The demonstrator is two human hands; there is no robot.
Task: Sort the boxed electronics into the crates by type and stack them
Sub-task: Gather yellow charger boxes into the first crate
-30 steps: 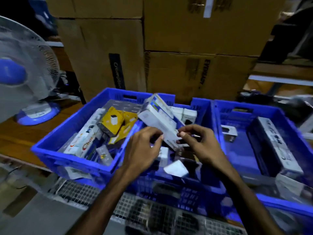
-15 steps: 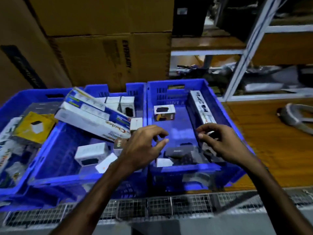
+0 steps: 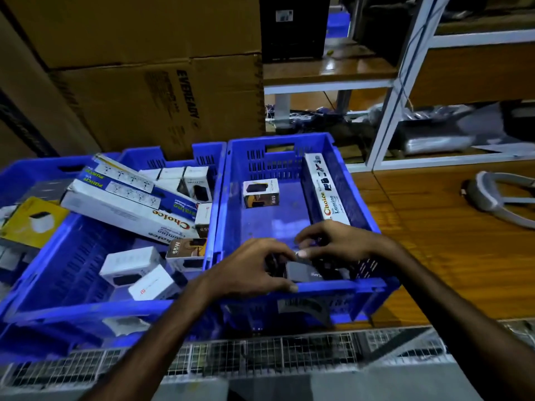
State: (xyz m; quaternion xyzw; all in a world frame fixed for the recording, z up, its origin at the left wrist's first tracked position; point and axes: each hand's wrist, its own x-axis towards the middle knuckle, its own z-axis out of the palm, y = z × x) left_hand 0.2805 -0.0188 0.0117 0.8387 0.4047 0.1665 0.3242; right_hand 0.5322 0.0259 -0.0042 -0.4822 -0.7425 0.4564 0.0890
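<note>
Since the earlier frame both hands have dropped into the right crate (image 3: pixel 359 195), lower centre. Left hand (image 3: pixel 249 270) and right hand (image 3: pixel 338 241): each grip pinches one dark box (image 3: pixel 304 274). Right crate: one "Choice" box (image 3: pixel 325 192), one "65W" box (image 3: pixel 261 193). Middle crate (image 3: pixel 86 309): two long "Choice" boxes (image 3: pixel 124 208).

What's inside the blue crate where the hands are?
In the right crate: a small 65W box, a long Choice box, and a dark box both hands hold. They hide what's underneath.
</note>
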